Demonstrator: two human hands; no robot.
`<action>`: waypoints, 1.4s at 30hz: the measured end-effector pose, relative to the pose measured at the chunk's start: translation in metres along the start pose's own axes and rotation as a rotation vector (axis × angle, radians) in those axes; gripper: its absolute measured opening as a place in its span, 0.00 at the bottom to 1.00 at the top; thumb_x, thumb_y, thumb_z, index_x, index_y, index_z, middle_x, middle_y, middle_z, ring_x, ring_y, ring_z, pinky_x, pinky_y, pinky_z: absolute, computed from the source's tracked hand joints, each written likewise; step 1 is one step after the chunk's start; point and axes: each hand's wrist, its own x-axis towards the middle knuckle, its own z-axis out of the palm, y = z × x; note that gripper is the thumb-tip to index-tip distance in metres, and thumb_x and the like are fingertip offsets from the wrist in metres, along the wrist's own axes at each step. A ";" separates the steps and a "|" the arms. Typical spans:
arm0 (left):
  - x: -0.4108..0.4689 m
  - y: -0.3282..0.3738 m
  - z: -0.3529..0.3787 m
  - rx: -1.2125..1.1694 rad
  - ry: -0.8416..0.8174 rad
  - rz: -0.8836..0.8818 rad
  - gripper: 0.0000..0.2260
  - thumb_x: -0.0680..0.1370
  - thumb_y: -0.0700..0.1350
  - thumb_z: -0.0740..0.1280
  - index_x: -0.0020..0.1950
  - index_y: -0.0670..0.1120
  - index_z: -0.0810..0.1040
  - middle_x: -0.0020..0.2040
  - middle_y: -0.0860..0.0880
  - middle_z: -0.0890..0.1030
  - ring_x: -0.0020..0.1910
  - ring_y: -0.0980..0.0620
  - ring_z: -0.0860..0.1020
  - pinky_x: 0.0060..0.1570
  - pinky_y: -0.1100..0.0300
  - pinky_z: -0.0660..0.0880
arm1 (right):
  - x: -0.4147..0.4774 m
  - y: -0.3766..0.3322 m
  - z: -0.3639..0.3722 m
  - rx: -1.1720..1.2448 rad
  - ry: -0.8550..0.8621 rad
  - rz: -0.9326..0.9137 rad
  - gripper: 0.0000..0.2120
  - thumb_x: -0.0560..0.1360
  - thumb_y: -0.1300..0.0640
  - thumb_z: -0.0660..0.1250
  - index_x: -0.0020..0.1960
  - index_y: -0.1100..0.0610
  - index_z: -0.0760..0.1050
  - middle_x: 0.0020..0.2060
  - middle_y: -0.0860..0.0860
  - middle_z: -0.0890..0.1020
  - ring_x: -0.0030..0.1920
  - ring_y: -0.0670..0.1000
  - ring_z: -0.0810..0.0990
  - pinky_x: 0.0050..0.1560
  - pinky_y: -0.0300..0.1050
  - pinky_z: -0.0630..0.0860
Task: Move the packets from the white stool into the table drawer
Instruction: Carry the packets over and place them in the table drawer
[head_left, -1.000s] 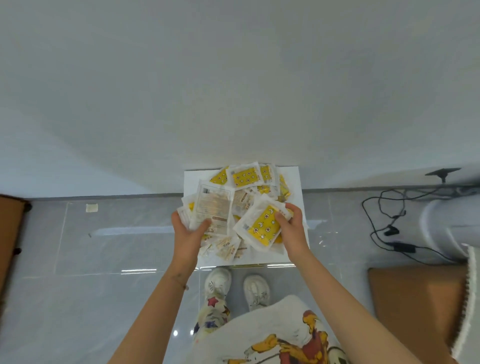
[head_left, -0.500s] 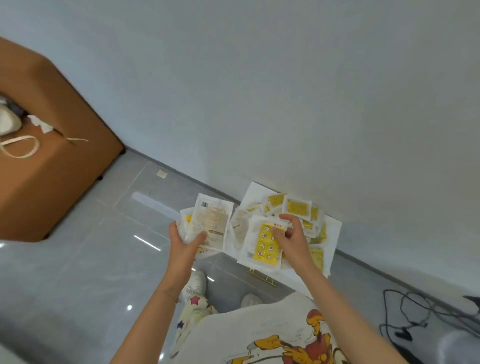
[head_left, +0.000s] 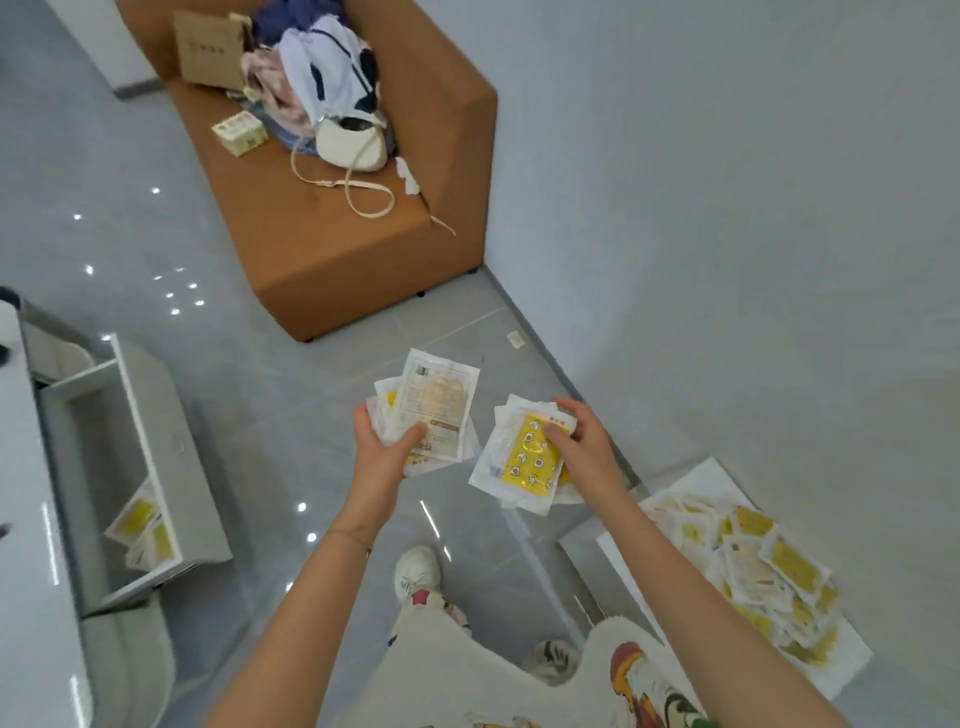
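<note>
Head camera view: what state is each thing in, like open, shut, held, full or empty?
table drawer, pulled open, few packets inside.
left hand, grips a stack of packets, printed side up.
right hand, grips a second stack, yellow packet on top.
white stool, pile of packets lying on it.
cream handbag, lying on brown sofa, strap loose.

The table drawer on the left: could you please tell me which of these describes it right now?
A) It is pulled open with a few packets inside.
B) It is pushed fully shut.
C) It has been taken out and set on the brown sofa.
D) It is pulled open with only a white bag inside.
A: the table drawer stands pulled open, and a few yellow packets lie at its near end.
</note>
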 end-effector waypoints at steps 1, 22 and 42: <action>0.008 0.006 -0.021 -0.008 0.024 0.007 0.21 0.76 0.38 0.69 0.64 0.49 0.65 0.59 0.48 0.78 0.57 0.46 0.80 0.54 0.45 0.80 | 0.005 -0.010 0.022 -0.006 -0.022 -0.004 0.17 0.78 0.61 0.65 0.65 0.51 0.70 0.47 0.45 0.79 0.44 0.44 0.80 0.39 0.37 0.77; 0.101 0.057 -0.265 -0.368 0.571 0.018 0.23 0.76 0.35 0.69 0.65 0.49 0.63 0.60 0.46 0.77 0.57 0.47 0.79 0.50 0.49 0.80 | 0.120 -0.136 0.367 -0.217 -0.485 -0.064 0.17 0.78 0.61 0.64 0.65 0.51 0.69 0.48 0.50 0.80 0.41 0.44 0.82 0.35 0.34 0.76; 0.083 0.009 -0.398 -0.767 1.201 -0.007 0.23 0.76 0.36 0.69 0.65 0.50 0.63 0.62 0.46 0.76 0.60 0.45 0.78 0.57 0.42 0.77 | 0.136 -0.139 0.615 -0.591 -0.976 -0.183 0.17 0.77 0.62 0.64 0.65 0.53 0.70 0.49 0.43 0.74 0.46 0.44 0.78 0.46 0.41 0.77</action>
